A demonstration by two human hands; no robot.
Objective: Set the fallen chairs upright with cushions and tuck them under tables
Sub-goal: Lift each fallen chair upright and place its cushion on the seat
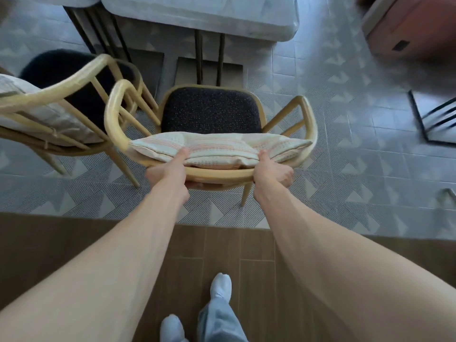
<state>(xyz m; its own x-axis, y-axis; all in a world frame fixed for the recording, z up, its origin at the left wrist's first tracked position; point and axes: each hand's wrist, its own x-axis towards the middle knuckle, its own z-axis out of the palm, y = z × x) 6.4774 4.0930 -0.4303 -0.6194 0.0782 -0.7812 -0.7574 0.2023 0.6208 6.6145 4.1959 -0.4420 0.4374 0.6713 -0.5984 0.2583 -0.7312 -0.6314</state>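
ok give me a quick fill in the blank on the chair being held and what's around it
1. Both hands, left hand and right hand, grip the chair's curved ____.
2. The striped cushion leans against the backrest, behind the ____ seat pad.
3. The table stands ____ the chair.

Missing words: backrest; dark; beyond

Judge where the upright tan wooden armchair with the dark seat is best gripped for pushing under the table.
Grip the tan wooden armchair by its curved backrest rail, from behind, one hand toward each end. The seat faces the grey table, so pushing there likely drives it straight in.
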